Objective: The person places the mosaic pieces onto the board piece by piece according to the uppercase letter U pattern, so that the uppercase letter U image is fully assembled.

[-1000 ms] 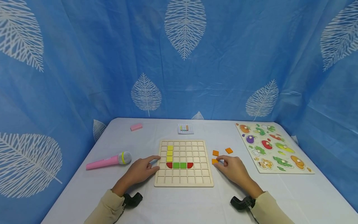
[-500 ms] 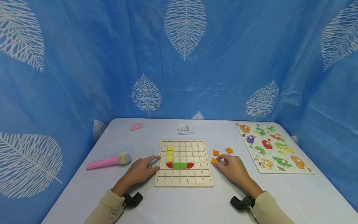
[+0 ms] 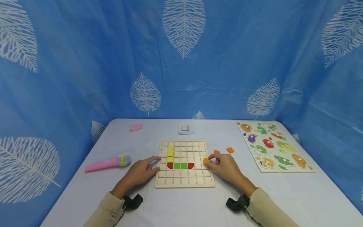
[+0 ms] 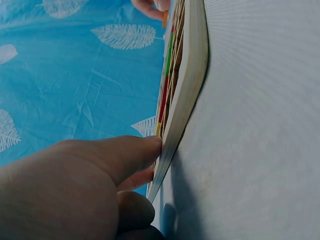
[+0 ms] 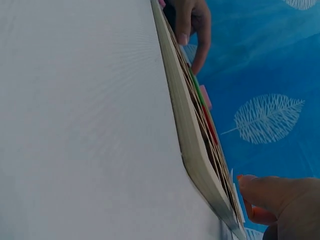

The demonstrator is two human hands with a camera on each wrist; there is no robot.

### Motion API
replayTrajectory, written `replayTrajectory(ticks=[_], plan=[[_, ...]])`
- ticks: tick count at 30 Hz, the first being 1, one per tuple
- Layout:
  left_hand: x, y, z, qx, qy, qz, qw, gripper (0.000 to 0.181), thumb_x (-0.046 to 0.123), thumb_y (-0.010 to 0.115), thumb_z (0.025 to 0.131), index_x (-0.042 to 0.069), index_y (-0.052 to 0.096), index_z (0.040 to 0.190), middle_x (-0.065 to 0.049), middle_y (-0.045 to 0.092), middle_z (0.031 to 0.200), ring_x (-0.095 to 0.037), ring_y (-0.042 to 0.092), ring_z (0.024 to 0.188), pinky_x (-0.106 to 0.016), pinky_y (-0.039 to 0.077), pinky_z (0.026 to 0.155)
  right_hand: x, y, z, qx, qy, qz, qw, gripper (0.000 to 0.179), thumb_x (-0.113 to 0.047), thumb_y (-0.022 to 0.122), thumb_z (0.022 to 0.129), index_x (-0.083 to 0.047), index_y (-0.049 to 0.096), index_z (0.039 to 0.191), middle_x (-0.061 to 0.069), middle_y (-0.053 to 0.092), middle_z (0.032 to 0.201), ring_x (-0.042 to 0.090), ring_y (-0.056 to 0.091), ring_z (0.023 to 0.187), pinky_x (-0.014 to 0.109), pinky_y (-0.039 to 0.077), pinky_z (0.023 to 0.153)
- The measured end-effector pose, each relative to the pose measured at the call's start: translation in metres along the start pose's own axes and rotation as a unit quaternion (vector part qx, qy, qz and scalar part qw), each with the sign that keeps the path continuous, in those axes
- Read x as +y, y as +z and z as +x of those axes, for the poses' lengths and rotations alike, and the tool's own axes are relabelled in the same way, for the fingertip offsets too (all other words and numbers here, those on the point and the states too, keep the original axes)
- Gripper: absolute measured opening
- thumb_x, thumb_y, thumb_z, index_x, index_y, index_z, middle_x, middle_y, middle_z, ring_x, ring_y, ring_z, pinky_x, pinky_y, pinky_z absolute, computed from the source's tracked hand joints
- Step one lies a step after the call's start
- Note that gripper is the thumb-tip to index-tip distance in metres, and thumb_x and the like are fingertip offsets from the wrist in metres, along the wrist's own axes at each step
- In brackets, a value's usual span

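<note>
A wooden grid board (image 3: 184,183) lies flat on the table. Yellow squares (image 3: 170,154) form a column near its left side, above a row of green squares (image 3: 180,165) between two rounded red pieces (image 3: 191,165). My left hand (image 3: 139,172) touches the board's left edge with thumb and forefinger spread; the left wrist view has its thumb (image 4: 135,152) against the rim. Between thumb and forefinger my right hand (image 3: 227,168) pinches an orange square tile (image 3: 206,160) over the board's right columns. Only a sliver of that tile (image 5: 240,177) shows in the right wrist view.
Two more orange tiles, one partly behind the right hand (image 3: 216,152) and one beyond it (image 3: 230,150), lie right of the board. A patterned card (image 3: 186,129), pink block (image 3: 136,127), toy microphone (image 3: 109,163) and vegetable puzzle board (image 3: 272,148) surround it.
My right hand has picked up the nearest orange tile from the table and carried it left over the board. My left hand keeps its place at the left edge. The head view has shifted slightly.
</note>
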State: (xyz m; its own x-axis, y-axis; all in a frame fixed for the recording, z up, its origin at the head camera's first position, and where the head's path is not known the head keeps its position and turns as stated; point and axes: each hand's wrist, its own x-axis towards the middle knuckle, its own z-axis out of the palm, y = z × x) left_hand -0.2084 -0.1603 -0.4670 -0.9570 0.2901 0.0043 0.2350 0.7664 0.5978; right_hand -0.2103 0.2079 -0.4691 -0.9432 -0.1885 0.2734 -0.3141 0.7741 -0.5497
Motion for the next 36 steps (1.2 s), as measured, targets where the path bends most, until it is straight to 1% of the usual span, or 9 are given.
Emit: replayTrajectory(ticks=[4,6,8,11,14,16,23,31,36], plan=[[0.0,0.001,-0.004,-0.008,-0.005,-0.009,0.9999,0.042,0.032,0.07,0.098,0.021,0.064,0.138,0.006,0.044,0.057,-0.009,0.038,0.05,-0.026,0.029,0.05,-0.004,0.011,0.003,-0.018,-0.012,0.015,0.9997,0.023,-0.034,0.084,0.086,-0.016,0.078,0.1,-0.01,0.043,0.054,0.005,0.034,0.046,0.024,0.026,0.047],[0.0,0.002,-0.005,-0.013,-0.004,-0.01,0.9999,0.042,0.032,0.07,0.098,0.021,0.064,0.138,0.006,0.044,0.058,-0.009,0.038,0.05,-0.026,0.029,0.05,-0.007,0.017,0.005,-0.02,-0.021,0.017,0.9994,0.023,-0.033,0.084,0.085,-0.016,0.078,0.1,-0.011,0.042,0.053,0.004,0.035,0.046,0.024,0.028,0.049],[0.0,0.002,-0.005,-0.014,-0.002,-0.01,0.9999,0.042,0.033,0.07,0.098,0.021,0.064,0.138,0.006,0.044,0.057,-0.009,0.038,0.05,-0.026,0.029,0.05,-0.011,0.021,0.009,-0.023,-0.028,0.02,0.9991,0.022,-0.033,0.084,0.085,-0.017,0.079,0.1,-0.011,0.042,0.053,0.004,0.036,0.047,0.025,0.031,0.052],[0.001,0.002,-0.004,-0.01,-0.002,-0.008,0.9999,0.042,0.033,0.07,0.098,0.021,0.064,0.138,0.006,0.044,0.058,-0.009,0.038,0.05,-0.026,0.029,0.051,-0.018,0.024,0.014,-0.04,-0.027,0.031,0.9983,0.021,-0.031,0.083,0.086,-0.018,0.078,0.102,-0.011,0.043,0.054,0.004,0.036,0.047,0.025,0.031,0.053],[0.001,0.001,-0.003,-0.006,-0.003,-0.007,1.0,0.042,0.032,0.07,0.098,0.021,0.064,0.138,0.006,0.044,0.058,-0.009,0.039,0.051,-0.026,0.029,0.051,-0.026,0.026,0.018,-0.065,-0.024,0.045,0.9966,0.022,-0.031,0.081,0.088,-0.017,0.078,0.106,-0.009,0.045,0.055,0.005,0.035,0.045,0.024,0.03,0.048],[0.002,0.001,-0.003,-0.003,-0.003,-0.007,1.0,0.042,0.032,0.071,0.097,0.022,0.064,0.138,0.006,0.044,0.058,-0.009,0.039,0.051,-0.026,0.029,0.051,-0.03,0.027,0.021,-0.075,-0.023,0.056,0.9954,0.023,-0.03,0.08,0.089,-0.017,0.078,0.107,-0.009,0.045,0.056,0.005,0.036,0.044,0.024,0.029,0.045],[0.003,0.0,-0.002,0.0,-0.001,-0.001,1.0,0.042,0.032,0.071,0.097,0.022,0.064,0.138,0.007,0.043,0.057,-0.008,0.037,0.051,-0.026,0.029,0.051,-0.033,0.033,0.03,-0.061,-0.022,0.058,0.9962,0.022,-0.031,0.08,0.09,-0.018,0.079,0.106,-0.009,0.042,0.053,0.005,0.031,0.043,0.023,0.025,0.045],[0.002,0.001,-0.002,0.002,0.0,-0.002,1.0,0.042,0.033,0.07,0.097,0.022,0.065,0.138,0.007,0.043,0.057,-0.008,0.037,0.05,-0.025,0.029,0.051,-0.033,0.035,0.031,-0.068,-0.017,0.051,0.9962,0.023,-0.033,0.081,0.089,-0.017,0.078,0.106,-0.009,0.043,0.052,0.005,0.032,0.042,0.023,0.024,0.044],[0.002,0.002,-0.002,0.001,0.002,-0.001,1.0,0.042,0.033,0.07,0.098,0.022,0.064,0.138,0.007,0.043,0.057,-0.008,0.037,0.05,-0.025,0.028,0.051,-0.032,0.035,0.031,-0.064,-0.028,0.044,0.9966,0.025,-0.032,0.081,0.089,-0.015,0.079,0.108,-0.01,0.043,0.052,0.004,0.031,0.042,0.023,0.024,0.044]])
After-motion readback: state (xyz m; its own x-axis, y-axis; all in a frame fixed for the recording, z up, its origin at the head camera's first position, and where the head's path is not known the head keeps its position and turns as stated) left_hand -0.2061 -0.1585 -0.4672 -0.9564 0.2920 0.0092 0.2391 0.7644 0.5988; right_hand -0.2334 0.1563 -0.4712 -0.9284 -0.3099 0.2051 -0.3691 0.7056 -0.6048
